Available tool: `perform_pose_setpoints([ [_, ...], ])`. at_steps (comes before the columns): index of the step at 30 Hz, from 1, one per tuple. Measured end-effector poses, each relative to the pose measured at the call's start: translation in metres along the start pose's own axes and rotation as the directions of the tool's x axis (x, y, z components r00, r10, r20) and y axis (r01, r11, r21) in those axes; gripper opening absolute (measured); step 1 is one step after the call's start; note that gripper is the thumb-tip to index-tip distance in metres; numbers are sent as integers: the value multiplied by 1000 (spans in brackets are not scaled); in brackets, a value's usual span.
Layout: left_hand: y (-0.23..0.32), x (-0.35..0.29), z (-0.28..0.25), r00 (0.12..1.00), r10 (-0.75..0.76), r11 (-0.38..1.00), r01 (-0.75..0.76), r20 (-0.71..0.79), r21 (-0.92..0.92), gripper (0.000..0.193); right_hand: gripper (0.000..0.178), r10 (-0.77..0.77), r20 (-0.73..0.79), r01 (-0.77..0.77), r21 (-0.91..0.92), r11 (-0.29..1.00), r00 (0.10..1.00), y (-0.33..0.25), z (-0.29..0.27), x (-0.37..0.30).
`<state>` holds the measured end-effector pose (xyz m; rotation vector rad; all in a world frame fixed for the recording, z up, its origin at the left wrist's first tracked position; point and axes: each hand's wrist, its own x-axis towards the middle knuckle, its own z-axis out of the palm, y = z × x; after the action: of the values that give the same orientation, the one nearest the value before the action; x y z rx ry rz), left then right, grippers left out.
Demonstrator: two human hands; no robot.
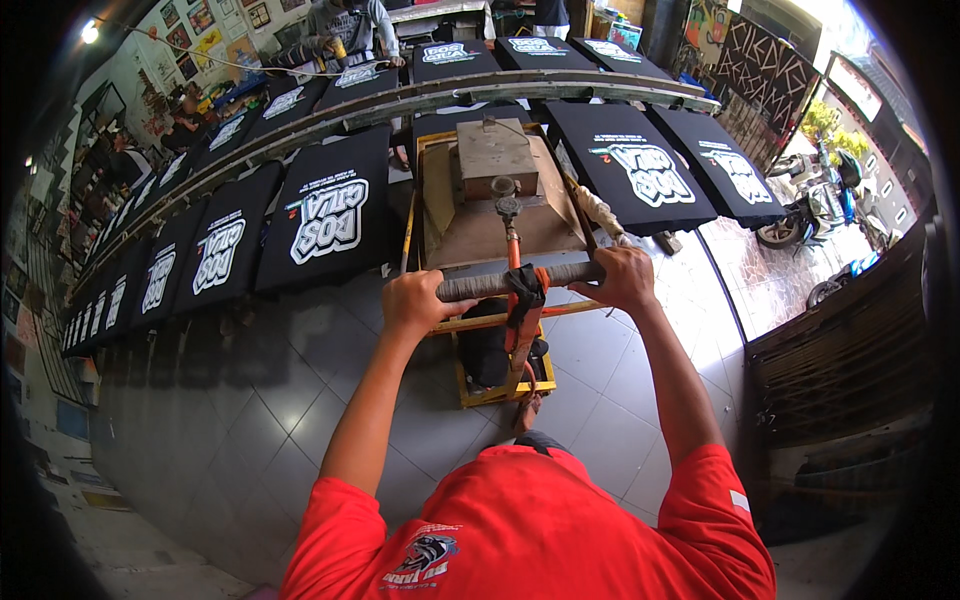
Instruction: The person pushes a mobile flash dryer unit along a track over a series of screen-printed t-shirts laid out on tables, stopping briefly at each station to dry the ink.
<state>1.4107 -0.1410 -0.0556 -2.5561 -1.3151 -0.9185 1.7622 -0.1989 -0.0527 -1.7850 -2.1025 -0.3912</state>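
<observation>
My left hand (pixel 412 303) is closed round the left end of a grey wrapped handlebar (pixel 520 281). At its right end my right hand (pixel 626 278) grips the same bar, just below a lever wrapped in whitish cloth (pixel 598 210). An orange upright (pixel 514 330) with dark tape meets the bar in the middle. Ahead of it stands a metal heat press with a sloped hood (pixel 500 225), topped by a box (pixel 495 165) and set in a yellow wheeled frame (pixel 465 400). A black T-shirt on a board (pixel 330 150) lies left of the press, another (pixel 635 125) right of it.
Several more printed black shirts (pixel 210 250) lie in rows along a long metal rail (pixel 300 125). A person in a grey sleeve (pixel 380 25) works at the far row. Tiled floor (pixel 260 400) surrounds the frame. Motorbikes (pixel 815 215) and a dark folding gate (pixel 840 370) are at right.
</observation>
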Motion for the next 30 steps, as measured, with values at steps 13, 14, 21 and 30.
perform_pose_setpoints([
  [13,1,0,0,1000,-1,1000,1,6,16,66,58,21,37,-21,1,1000,999,1,0,0],
  [14,1,0,0,1000,1,1000,-1,2,18,66,58,19,34,-19,1,1000,999,1,0,0],
  [21,-1,-1,2,1000,-12,1000,12,0,-2,66,58,18,31,-18,-1,1000,999,-1,-2,1],
  [30,0,-1,2,1000,-11,1000,11,-9,11,67,58,13,41,-12,-13,1000,999,-2,-3,1],
])
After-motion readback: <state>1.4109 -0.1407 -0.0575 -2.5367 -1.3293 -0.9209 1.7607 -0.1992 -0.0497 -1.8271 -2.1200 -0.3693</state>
